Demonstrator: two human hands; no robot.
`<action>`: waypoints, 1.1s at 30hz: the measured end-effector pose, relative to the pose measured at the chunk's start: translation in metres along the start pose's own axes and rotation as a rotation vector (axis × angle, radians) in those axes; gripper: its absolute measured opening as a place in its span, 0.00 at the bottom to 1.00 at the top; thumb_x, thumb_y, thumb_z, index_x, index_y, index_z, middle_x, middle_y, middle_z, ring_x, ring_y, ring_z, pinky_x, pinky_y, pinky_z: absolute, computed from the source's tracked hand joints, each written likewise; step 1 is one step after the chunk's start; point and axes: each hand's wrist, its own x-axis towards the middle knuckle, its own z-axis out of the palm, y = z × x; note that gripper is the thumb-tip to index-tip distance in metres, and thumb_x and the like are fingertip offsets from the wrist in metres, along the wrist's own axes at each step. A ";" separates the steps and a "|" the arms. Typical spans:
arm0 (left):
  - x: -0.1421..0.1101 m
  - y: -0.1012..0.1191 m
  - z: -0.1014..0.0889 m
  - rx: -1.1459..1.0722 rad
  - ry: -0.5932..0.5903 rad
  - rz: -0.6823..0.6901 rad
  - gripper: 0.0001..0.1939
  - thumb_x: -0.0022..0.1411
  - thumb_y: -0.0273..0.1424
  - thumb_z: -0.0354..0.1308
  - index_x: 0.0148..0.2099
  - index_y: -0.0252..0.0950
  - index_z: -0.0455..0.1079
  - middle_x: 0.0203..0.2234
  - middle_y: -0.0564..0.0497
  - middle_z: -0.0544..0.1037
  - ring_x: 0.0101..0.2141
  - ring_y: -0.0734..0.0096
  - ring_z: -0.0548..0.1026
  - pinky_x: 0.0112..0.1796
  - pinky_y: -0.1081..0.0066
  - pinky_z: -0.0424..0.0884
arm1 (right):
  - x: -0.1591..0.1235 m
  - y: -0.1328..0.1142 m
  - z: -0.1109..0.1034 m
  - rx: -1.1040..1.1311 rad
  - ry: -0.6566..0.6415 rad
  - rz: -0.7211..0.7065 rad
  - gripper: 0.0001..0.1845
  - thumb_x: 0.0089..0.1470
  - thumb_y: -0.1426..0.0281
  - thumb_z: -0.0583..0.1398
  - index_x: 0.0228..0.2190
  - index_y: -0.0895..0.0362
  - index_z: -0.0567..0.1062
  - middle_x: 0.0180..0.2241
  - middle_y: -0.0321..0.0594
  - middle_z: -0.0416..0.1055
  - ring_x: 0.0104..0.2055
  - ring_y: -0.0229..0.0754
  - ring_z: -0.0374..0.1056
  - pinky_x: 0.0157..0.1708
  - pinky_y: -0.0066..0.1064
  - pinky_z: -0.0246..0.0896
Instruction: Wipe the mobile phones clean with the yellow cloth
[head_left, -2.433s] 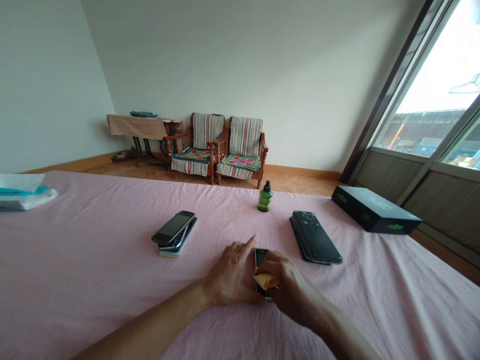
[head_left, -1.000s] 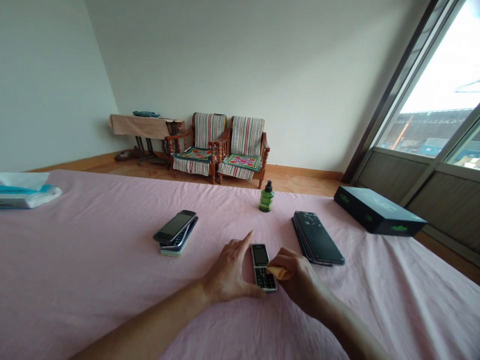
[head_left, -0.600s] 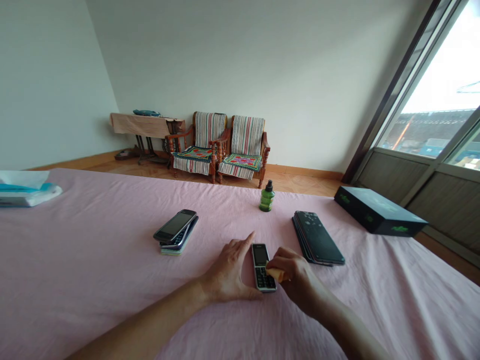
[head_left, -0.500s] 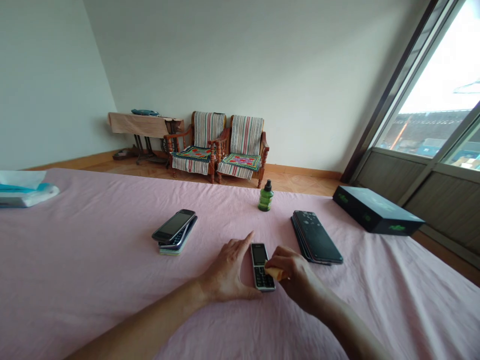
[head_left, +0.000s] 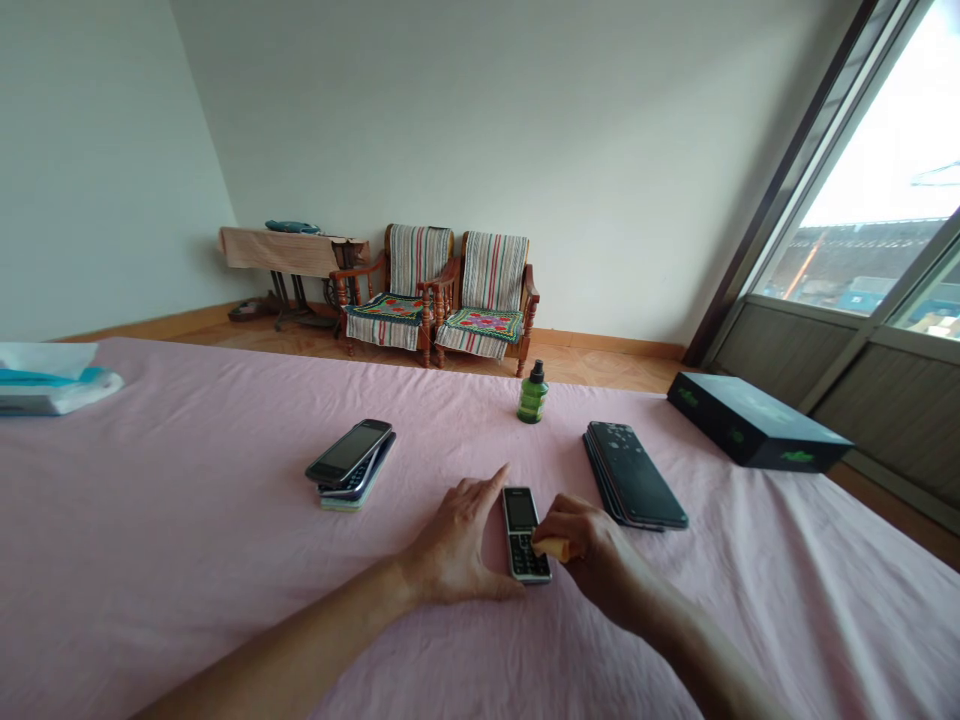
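Note:
A keypad mobile phone (head_left: 523, 512) with a dark screen and silver edge lies face up on the pink cloth (head_left: 225, 580). My left hand (head_left: 459, 545) rests on the cloth along the phone's left side, thumb and forefinger spread wide. The thumb reaches the phone's lower end and the forefinger points past its top corner. I cannot tell how firmly they touch it. My right hand (head_left: 589, 540) is closed on a small folded orange-yellow cloth (head_left: 553, 548), whose tip sits at the right edge of the keypad. The right fingertips are partly hidden behind the knuckles.
A stack of phones (head_left: 352, 462) lies to the left, another stack of larger phones (head_left: 634, 475) to the right. Beyond stands a green spray bottle (head_left: 532, 395). A black box (head_left: 757, 420) sits at right, a tissue pack (head_left: 60, 385) at far left. Two wooden chairs (head_left: 435, 300) are behind.
From over the phone's middle, my right hand has shifted to its right edge with the cloth, uncovering screen and keypad. In the last second it has barely moved. My left hand stays beside the phone.

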 end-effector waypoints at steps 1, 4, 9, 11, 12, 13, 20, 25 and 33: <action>0.000 0.000 0.000 0.002 -0.002 0.005 0.65 0.36 0.43 0.74 0.68 0.39 0.39 0.57 0.41 0.63 0.55 0.46 0.61 0.55 0.52 0.56 | 0.000 0.000 0.000 -0.006 0.010 0.006 0.17 0.49 0.87 0.53 0.26 0.57 0.76 0.29 0.36 0.65 0.31 0.35 0.63 0.31 0.26 0.53; 0.001 0.000 0.000 0.000 -0.004 0.011 0.65 0.36 0.44 0.73 0.68 0.40 0.38 0.57 0.41 0.63 0.55 0.46 0.60 0.55 0.51 0.56 | 0.000 0.001 -0.001 -0.010 0.002 0.007 0.16 0.49 0.87 0.54 0.27 0.58 0.76 0.29 0.36 0.65 0.32 0.36 0.63 0.32 0.27 0.54; 0.001 -0.001 0.001 -0.003 -0.004 0.011 0.65 0.36 0.43 0.74 0.68 0.43 0.38 0.58 0.41 0.62 0.55 0.44 0.60 0.54 0.49 0.56 | -0.001 0.002 -0.001 -0.003 -0.006 0.014 0.16 0.50 0.86 0.54 0.27 0.57 0.76 0.29 0.36 0.66 0.31 0.35 0.63 0.31 0.27 0.53; 0.001 -0.001 0.001 0.003 0.003 0.020 0.65 0.36 0.43 0.74 0.68 0.42 0.38 0.58 0.41 0.62 0.55 0.45 0.60 0.55 0.50 0.56 | -0.001 0.003 0.002 -0.029 0.038 0.004 0.16 0.50 0.86 0.54 0.27 0.58 0.76 0.29 0.37 0.65 0.32 0.36 0.63 0.32 0.28 0.54; 0.001 -0.002 0.001 0.005 0.006 0.024 0.65 0.36 0.44 0.73 0.68 0.42 0.38 0.57 0.41 0.63 0.55 0.45 0.61 0.55 0.50 0.56 | 0.000 0.004 0.005 -0.041 0.057 -0.008 0.16 0.50 0.87 0.53 0.27 0.58 0.76 0.30 0.37 0.65 0.32 0.37 0.63 0.32 0.28 0.54; 0.001 -0.002 0.002 0.005 0.011 0.027 0.64 0.36 0.44 0.73 0.68 0.41 0.38 0.57 0.41 0.63 0.55 0.45 0.61 0.55 0.50 0.56 | 0.001 0.004 0.007 -0.047 0.071 -0.021 0.17 0.50 0.87 0.53 0.28 0.57 0.76 0.30 0.37 0.65 0.33 0.37 0.62 0.33 0.28 0.53; 0.001 -0.002 0.003 0.007 0.023 0.030 0.63 0.38 0.45 0.72 0.68 0.42 0.38 0.55 0.42 0.65 0.53 0.45 0.63 0.53 0.51 0.58 | 0.006 -0.005 0.012 -0.012 0.059 -0.024 0.16 0.50 0.88 0.52 0.27 0.58 0.74 0.31 0.37 0.65 0.34 0.37 0.63 0.32 0.27 0.53; 0.001 -0.003 0.003 0.010 0.009 0.023 0.64 0.36 0.46 0.73 0.68 0.41 0.39 0.56 0.42 0.64 0.54 0.45 0.61 0.54 0.50 0.57 | 0.004 -0.002 0.008 -0.029 0.058 0.027 0.13 0.49 0.86 0.54 0.25 0.58 0.72 0.29 0.37 0.65 0.31 0.36 0.62 0.31 0.27 0.53; 0.003 -0.002 0.004 0.017 0.020 0.022 0.66 0.33 0.41 0.74 0.68 0.40 0.39 0.56 0.42 0.64 0.54 0.46 0.62 0.54 0.51 0.58 | 0.011 -0.012 0.017 -0.001 0.069 -0.055 0.15 0.48 0.88 0.53 0.26 0.58 0.72 0.33 0.38 0.67 0.36 0.38 0.62 0.34 0.28 0.53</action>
